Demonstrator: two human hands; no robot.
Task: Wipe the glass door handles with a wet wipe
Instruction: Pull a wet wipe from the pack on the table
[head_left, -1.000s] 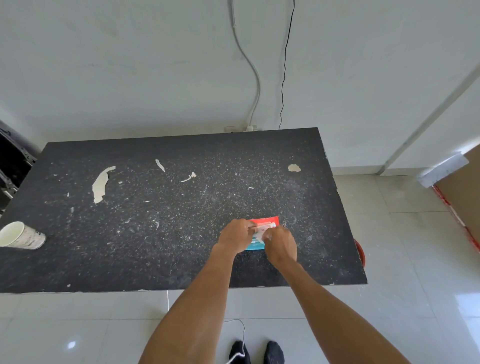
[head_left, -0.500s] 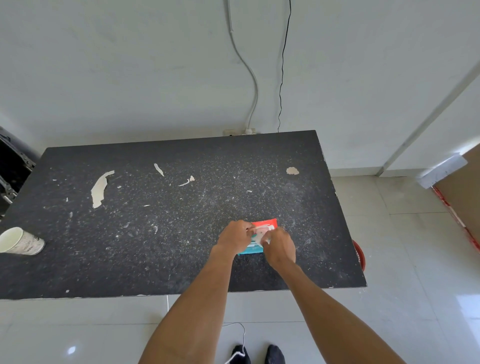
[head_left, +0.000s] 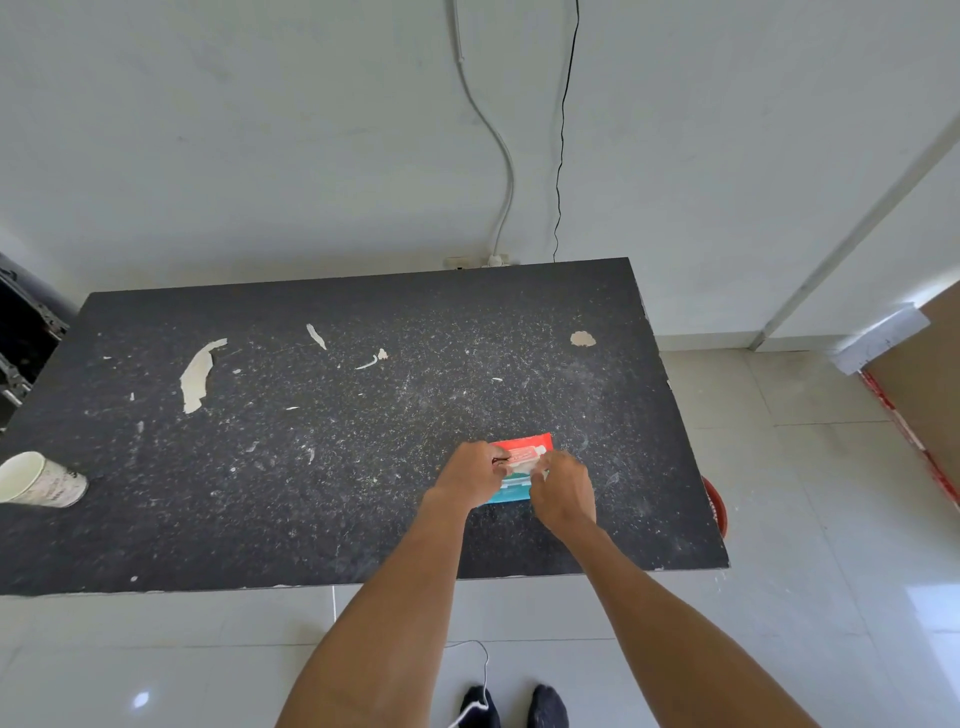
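Red-and-teal pack: wet wipe pack (head_left: 521, 470) lies flat on the dark bench (head_left: 311, 467), near its front right corner
Left hand (head_left: 475, 475): curled, pressing the pack's left end down
Right hand (head_left: 563, 491): fingers pinched at the pale flap on top; what they hold, cannot tell
Long axis: runs left to right, between both hands
Paper cup (head_left: 39, 480): on its side at the left edge
Door handles: not in view

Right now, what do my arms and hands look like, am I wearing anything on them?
Both forearms are bare to the bottom of the frame: no sleeves show. The left hand and right hand have no gloves, and no watch or bracelet shows at the wrists. Rings are too small to tell.
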